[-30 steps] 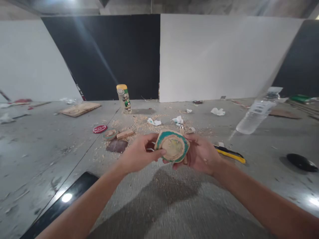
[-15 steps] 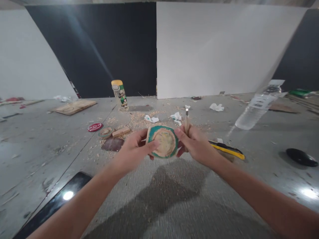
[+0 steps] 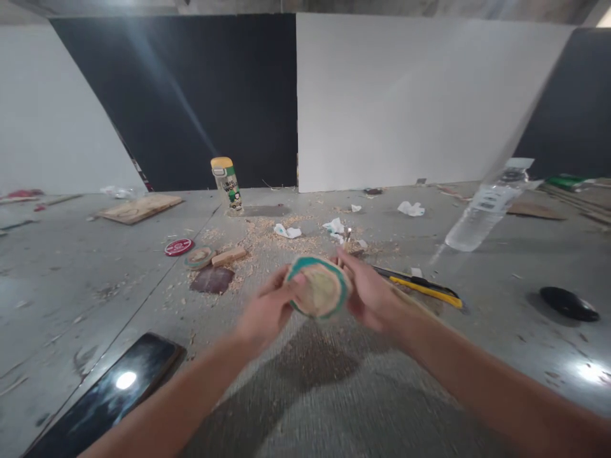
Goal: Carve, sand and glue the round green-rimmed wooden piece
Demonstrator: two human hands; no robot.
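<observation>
The left hand (image 3: 267, 310) grips the teal-rimmed disc (image 3: 319, 289) above the floor (image 3: 515, 280), its round, ringed face tipped up toward the camera. The right hand (image 3: 370, 289) sits at its right edge. Beyond stand a yellow-lidded tumbler (image 3: 228, 186) and a clear bottle (image 3: 489, 207); their contents and the right hand's grip are too unclear to tell.

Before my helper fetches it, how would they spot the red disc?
Find the big black panel, then the yellow-capped bottle before it. Nearer the camera, leftward, lies the red disc. It is red with white markings, unlike the teal-edged round piece beside it.
</observation>
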